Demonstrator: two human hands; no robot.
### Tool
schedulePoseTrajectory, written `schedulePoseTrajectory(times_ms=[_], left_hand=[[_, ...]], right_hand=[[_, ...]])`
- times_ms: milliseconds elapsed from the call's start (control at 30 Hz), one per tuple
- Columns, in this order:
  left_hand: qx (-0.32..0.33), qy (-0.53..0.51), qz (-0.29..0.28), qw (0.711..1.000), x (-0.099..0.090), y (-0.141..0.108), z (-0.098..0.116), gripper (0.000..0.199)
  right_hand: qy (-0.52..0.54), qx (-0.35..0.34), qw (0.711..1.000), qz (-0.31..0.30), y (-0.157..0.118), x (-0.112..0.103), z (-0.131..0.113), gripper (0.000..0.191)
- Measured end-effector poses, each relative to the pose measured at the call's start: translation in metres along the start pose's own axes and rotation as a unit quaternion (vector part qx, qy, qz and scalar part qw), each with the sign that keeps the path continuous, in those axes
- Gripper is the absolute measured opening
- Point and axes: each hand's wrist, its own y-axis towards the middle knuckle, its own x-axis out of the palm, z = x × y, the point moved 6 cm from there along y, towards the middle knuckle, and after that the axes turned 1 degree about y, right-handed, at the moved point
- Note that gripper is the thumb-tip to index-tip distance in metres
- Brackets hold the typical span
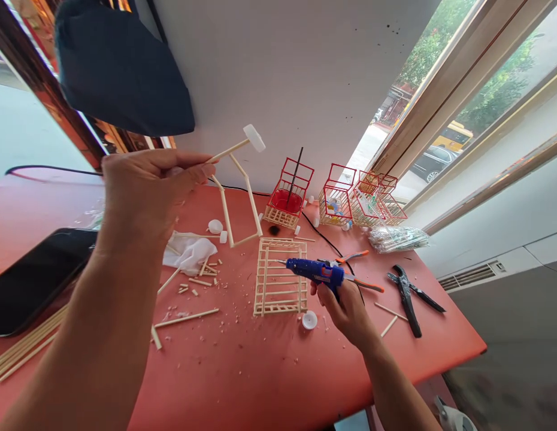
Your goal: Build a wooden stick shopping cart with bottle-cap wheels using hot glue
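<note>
Raised at the left, my left hand [159,185] pinches a thin wooden stick [229,149] with a white plastic cap [254,138] on its far end. Just below hangs a bent frame of thicker sticks [227,215]; its upper ends meet the held stick, though I cannot tell how they join. My right hand [344,308] is wrapped round the grip of a blue hot glue gun [317,270], whose nozzle points left above a rectangular stick lattice [282,309]. A round white cap [309,320] lies by the lattice's near right corner.
Red-topped stick carts [285,200] stand along the wall. Pliers with orange handles [366,284] and black pliers [408,302] lie right. Cut stick pieces [200,281], a white plastic bag [191,254] and a black phone [40,278] are left. A black cord [326,236] crosses the red tabletop.
</note>
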Motion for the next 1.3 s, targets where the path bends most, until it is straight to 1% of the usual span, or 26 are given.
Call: schedulePoseTrajectory(times_ms=[100, 200, 300, 500, 733, 867, 967, 1167, 1300], left_hand=[[0.017, -0.018, -0.019, 1.0, -0.001, 0.001, 0.001, 0.024], [0.027, -0.016, -0.014, 0.999, -0.004, 0.003, 0.002, 0.024], [0.023, -0.014, -0.019, 0.999, -0.004, 0.003, -0.001, 0.024], [0.034, 0.002, -0.01, 0.999, -0.006, 0.003, 0.002, 0.025], [0.029, 0.0, -0.012, 1.0, -0.006, 0.001, 0.003, 0.023], [0.021, 0.007, -0.009, 1.0, -0.006, 0.001, 0.001, 0.025], [0.026, -0.012, -0.011, 1.0, -0.006, 0.001, 0.001, 0.023], [0.023, -0.014, -0.003, 1.0, -0.006, 0.0, 0.002, 0.026], [0.025, -0.004, -0.002, 1.0, -0.006, 0.001, 0.002, 0.029]], right_hand=[[-0.007, 0.007, 1.0, 0.009, 0.0, 0.001, 0.003, 0.038], [-0.011, 0.006, 1.0, 0.011, 0.0, 0.002, 0.005, 0.039], [-0.017, 0.005, 1.0, 0.011, 0.001, 0.003, 0.005, 0.039], [-0.035, -0.016, 0.999, 0.011, 0.002, 0.005, -0.002, 0.038], [-0.061, -0.03, 0.998, 0.009, 0.002, 0.006, -0.009, 0.038], [-0.061, -0.026, 0.998, 0.02, 0.0, 0.003, -0.008, 0.039], [-0.062, -0.025, 0.997, 0.025, -0.001, 0.001, -0.007, 0.038], [-0.061, -0.02, 0.998, 0.011, -0.002, 0.0, -0.006, 0.039], [-0.07, -0.018, 0.997, 0.012, -0.002, 0.001, -0.006, 0.04]])
